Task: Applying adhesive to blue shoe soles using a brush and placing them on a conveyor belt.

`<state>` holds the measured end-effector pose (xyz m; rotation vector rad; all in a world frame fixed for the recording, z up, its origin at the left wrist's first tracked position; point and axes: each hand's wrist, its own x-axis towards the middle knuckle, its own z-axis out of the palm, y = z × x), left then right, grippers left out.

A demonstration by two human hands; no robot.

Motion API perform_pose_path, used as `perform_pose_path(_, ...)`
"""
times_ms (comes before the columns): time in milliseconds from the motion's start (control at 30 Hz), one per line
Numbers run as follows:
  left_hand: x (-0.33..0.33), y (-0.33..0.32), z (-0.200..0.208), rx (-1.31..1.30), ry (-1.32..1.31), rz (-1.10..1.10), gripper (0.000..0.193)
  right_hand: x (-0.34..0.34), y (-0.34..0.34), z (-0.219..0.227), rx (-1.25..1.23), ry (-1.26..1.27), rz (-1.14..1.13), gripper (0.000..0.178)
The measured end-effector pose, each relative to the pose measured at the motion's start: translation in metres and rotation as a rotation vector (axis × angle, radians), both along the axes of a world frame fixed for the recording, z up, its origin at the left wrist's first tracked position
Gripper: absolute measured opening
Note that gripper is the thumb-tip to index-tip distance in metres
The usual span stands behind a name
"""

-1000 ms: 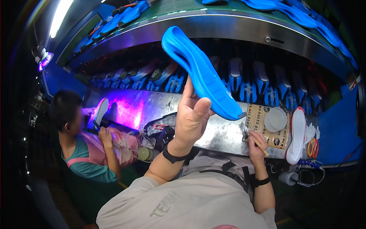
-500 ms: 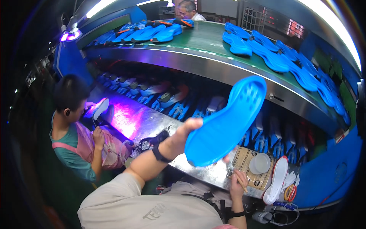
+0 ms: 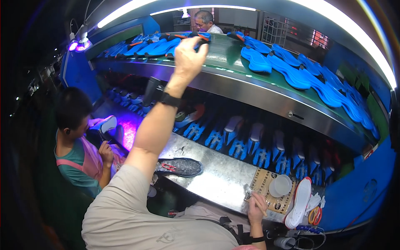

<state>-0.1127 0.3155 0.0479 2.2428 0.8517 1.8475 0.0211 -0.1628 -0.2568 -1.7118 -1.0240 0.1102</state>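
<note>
My left hand is stretched up over the belt of the upper shelf, beside a group of blue shoe soles. Its thumb stands apart from the fingers and no sole shows in it; the fingertips are partly turned away. Low on the right, my right hand grips a wooden-handled brush, its bristle end over the metal bench. A white tub sits on a piece of brown printed cardboard close by. Below my left forearm, a dark shoe lies sole up on the bench.
More blue soles line the belt at right. Under the shelf hang several shoes on blue holders. A white sole with a red edge lies beside the tub. A co-worker sits at left; another person is behind the belt.
My left hand has moved up and away to the belt; the blue sole it held in front of me is out of it. The dark shoe on the bench now shows fully. My right hand still holds the brush.
</note>
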Motion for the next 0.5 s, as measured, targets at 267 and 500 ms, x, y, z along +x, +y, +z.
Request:
perform_pose_path(267, -0.082, 0.072, -0.013, -0.173, 0.513, 0.481, 0.021, 0.002, 0.000, -0.005, 0.031, 0.013, 0.012, 0.022)
perform_pose_path(500, -0.122, 0.007, -0.024, -0.300, 0.309, 0.185, 0.036, 0.001, 0.003, -0.003, 0.036, 0.025, 0.005, 0.021)
